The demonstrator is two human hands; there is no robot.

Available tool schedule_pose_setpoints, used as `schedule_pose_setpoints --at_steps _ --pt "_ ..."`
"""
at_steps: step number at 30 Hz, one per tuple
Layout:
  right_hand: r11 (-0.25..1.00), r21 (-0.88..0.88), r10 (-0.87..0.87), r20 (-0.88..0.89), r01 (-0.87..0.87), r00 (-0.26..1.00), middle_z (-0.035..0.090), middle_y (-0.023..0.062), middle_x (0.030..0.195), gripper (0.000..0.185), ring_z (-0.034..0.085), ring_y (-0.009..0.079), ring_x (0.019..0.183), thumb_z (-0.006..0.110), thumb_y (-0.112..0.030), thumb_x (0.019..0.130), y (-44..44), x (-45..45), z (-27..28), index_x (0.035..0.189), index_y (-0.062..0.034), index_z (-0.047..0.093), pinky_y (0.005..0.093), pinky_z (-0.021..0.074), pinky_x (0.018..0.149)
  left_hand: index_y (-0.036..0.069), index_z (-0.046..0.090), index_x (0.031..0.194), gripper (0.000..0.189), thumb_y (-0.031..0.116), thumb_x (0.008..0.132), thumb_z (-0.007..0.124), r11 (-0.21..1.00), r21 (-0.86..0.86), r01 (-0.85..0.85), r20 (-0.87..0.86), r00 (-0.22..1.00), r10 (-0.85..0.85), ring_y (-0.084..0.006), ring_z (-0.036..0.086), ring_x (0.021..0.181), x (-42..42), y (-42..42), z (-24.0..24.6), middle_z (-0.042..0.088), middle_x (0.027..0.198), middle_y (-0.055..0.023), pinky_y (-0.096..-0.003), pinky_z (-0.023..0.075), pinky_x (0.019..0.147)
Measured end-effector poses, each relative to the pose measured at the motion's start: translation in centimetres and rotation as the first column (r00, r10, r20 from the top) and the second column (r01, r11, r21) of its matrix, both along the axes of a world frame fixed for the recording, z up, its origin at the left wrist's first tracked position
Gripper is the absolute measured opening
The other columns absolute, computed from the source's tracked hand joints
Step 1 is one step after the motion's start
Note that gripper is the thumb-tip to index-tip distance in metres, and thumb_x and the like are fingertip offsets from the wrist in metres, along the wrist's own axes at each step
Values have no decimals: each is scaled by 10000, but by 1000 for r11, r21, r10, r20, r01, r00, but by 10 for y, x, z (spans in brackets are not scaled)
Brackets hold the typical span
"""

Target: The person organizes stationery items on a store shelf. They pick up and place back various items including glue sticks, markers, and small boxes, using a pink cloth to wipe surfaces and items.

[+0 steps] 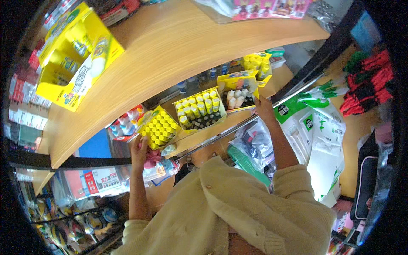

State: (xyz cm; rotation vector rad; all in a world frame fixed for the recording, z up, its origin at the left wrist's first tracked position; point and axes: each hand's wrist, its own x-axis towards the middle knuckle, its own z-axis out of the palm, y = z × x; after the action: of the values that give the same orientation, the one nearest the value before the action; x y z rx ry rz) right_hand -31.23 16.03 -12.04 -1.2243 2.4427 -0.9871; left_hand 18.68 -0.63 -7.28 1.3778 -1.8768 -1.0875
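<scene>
My left hand (pixel 139 149) is by a yellow box of yellow-capped glue sticks (pixel 161 129) on the lower wooden shelf; a dark red cloth-like thing (pixel 152 158) lies just beside it. My right hand (pixel 264 106) touches the right end of an open yellow box (pixel 237 76) with pale-capped and dark bottles or tubes. Between these boxes stands an open box with rows of yellow glue sticks (pixel 200 110) and dark items in front. Whether the left fingers grip the box or the cloth is unclear.
The upper wooden shelf (pixel 178 41) overhangs the boxes and carries a yellow display box (pixel 70 57). White glue bottles (pixel 126 122) stand at the left. A black post (pixel 296 73) and green-and-white packages (pixel 314 137) are at right; plastic-wrapped goods (pixel 255 140) lie below my right arm.
</scene>
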Motion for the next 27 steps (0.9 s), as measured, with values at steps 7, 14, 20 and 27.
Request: schedule_pose_setpoints --at_steps 7,14,20,27 --pt "991 -86 -98 90 106 991 623 188 647 245 661 334 620 533 -196 924 45 -4 16 826 17 604 436 526 599 -24 548 1281 466 316 964 581 976 205 -72 -50 995 84 -157 568 1022 29 8 -1 656 1109 -115 -298 435 911" --pt "986 -137 -135 -281 99 950 608 185 683 208 654 337 634 544 -182 918 77 -38 61 856 9 599 446 521 575 17 649 980 294 307 950 611 988 32 -152 18 988 152 -63 490 702 23 39 39 586 772 8 -232 416 629" --pt "941 -177 -268 127 288 955 651 153 631 310 673 205 512 490 -191 978 68 -39 89 1021 100 587 293 541 436 17 630 912 250 266 920 649 990 -136 -39 100 994 53 -90 508 654 4 35 53 582 713 -13 -267 441 599" --pt "927 -262 -209 236 269 949 650 171 677 330 696 234 590 476 -224 989 48 -50 102 949 90 573 297 556 481 -20 610 947 356 322 878 680 994 -100 -40 292 954 68 -242 656 705 8 35 31 665 795 -189 -348 508 653"
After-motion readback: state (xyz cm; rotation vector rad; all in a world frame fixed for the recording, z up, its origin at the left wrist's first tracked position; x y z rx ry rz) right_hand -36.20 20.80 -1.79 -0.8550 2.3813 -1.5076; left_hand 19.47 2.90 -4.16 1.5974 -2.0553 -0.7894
